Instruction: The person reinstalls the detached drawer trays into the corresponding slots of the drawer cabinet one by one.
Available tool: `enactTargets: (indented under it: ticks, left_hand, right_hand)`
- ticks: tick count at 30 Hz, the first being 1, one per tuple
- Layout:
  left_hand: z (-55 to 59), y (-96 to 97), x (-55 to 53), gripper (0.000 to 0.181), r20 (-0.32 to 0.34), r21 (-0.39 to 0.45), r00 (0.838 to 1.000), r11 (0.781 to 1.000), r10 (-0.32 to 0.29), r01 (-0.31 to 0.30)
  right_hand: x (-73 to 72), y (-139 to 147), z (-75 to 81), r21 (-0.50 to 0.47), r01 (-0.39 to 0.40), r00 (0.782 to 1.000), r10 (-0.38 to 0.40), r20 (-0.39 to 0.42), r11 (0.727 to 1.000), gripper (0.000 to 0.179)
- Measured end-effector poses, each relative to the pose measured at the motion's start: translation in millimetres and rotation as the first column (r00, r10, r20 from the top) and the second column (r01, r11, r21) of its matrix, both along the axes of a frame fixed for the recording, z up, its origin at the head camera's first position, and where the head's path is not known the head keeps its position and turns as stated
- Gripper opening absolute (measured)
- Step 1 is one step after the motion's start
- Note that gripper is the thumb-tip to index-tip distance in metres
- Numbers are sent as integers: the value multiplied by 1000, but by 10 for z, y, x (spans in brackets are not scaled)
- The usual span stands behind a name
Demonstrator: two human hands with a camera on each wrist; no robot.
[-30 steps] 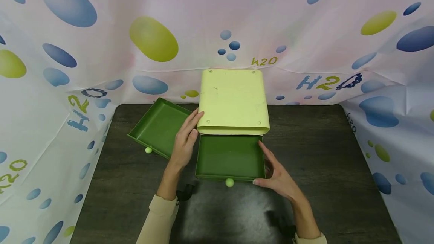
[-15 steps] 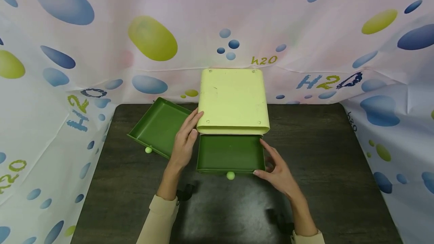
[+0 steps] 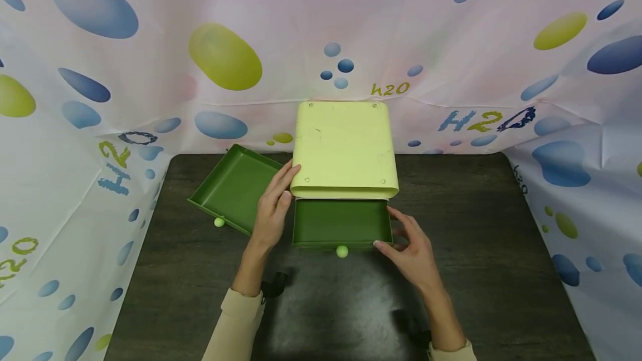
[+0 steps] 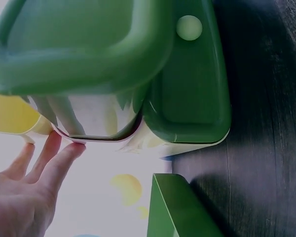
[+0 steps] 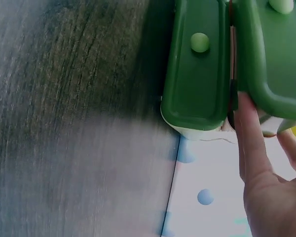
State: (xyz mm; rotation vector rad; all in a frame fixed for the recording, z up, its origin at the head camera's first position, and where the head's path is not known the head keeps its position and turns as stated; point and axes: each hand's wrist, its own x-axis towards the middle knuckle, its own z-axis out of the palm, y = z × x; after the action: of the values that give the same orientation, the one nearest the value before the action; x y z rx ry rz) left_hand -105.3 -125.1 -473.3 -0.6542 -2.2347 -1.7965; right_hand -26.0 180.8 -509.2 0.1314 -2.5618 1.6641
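Observation:
A pale yellow chest of drawers [image 3: 345, 146] stands at the back of the table. Its middle drawer [image 3: 343, 223], dark green with a round light green knob [image 3: 342, 251], sticks out partway. With thumb at the front corner and fingers along the right side, my right hand [image 3: 415, 252] holds that drawer. My left hand [image 3: 272, 211] rests its extended fingers against the chest's left side; in the left wrist view the fingertips touch the casing by the drawer slots. Below, the bottom drawer [image 5: 195, 84] sits fully in. Above shows an open yellow slot [image 4: 10, 113].
Another green drawer [image 3: 236, 185] lies slanted on the dark table [image 3: 481, 249], left of the chest and partly behind my left hand. A white curtain [image 3: 441, 32] with blue and green spots hangs behind and at both sides.
The middle drawer has slid further back into the chest, with my right hand moving along with it. My left hand stays in place on the casing.

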Motion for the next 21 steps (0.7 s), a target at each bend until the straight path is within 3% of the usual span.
enactTargets:
  ticks: [4,10,12,15,21]
  left_hand:
    - [72,22,23,55,4,13,1000,1000,1,-1]
    - [351,79,120,53,19,4,1000,1000,7,-7]
    - [388,85,129,54,15,-1,1000,1000,7,-7]
    - [359,80,109,58,2,0,1000,1000,5,-5]
    - [75,26,0,61,-22,27,1000,1000,4,-4]
  right_hand:
    - [-36,-35,-2,21,73,996,-72,-45,997,64]
    - [-84,-80,2,46,167,984,-163,-70,985,46]
    - [-88,-87,3,57,176,982,-172,-74,983,42]
    - [-91,-92,5,74,184,980,-177,-88,980,40]
    - [-123,-108,8,102,209,972,-195,-134,972,36]
